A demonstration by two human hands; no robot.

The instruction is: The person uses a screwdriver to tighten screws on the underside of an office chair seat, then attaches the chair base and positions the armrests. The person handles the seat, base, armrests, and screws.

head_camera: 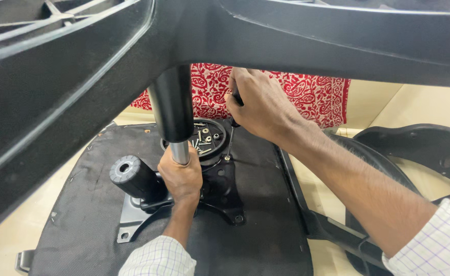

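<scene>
An upturned office chair seat lies on the floor, its black fabric underside up. A black metal mechanism plate is bolted on it. My left hand is closed around the silver gas-lift shaft, which rises into a black sleeve and the black star base overhead. My right hand grips a small dark tool or lever just behind the shaft; what it is stays unclear.
A round black tray holding several screws sits behind the shaft. A ribbed black knob sticks out at the left. A red patterned cloth hangs behind. Another black chair part lies at the right on the cream floor.
</scene>
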